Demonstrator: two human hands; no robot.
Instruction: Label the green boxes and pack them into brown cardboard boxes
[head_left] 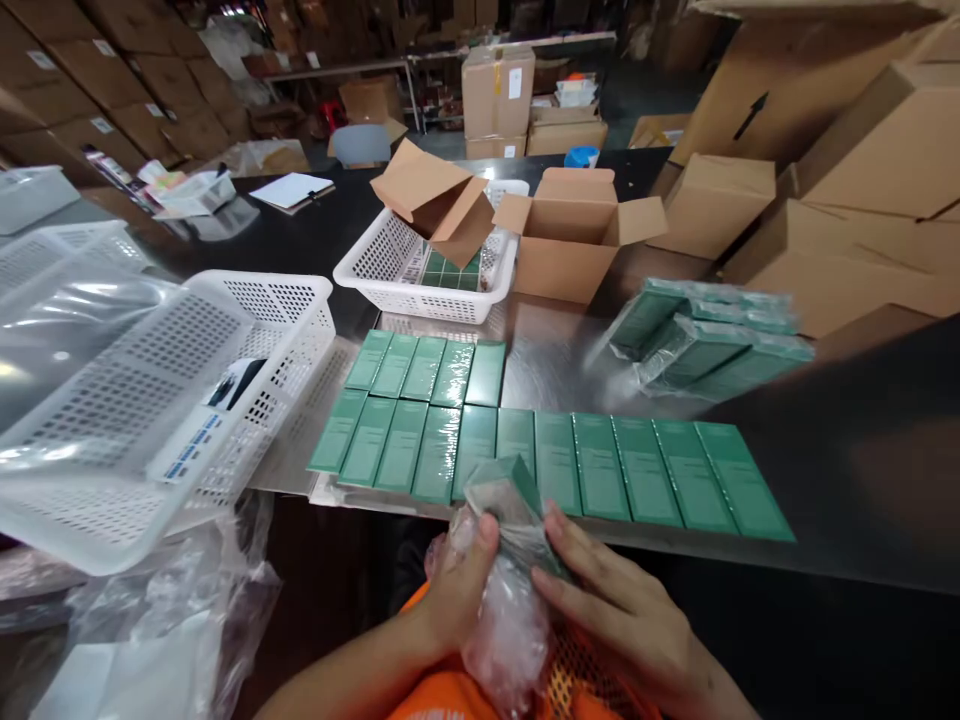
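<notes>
Near the table edge, a green box point(504, 492) in clear plastic wrap point(504, 620) is gripped by both hands, left hand point(459, 590) and right hand point(615, 610) closed round it, so it is kept steady.

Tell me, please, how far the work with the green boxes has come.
Done: rows of green boxes lie flat on the table. In hand: left hand and right hand hold one box in plastic wrap. Left: wrapped bundles wait at the right.

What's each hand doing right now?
Left hand: closed on the clear plastic wrap around a green box.
Right hand: fingers gripping the same wrapped box.
</notes>
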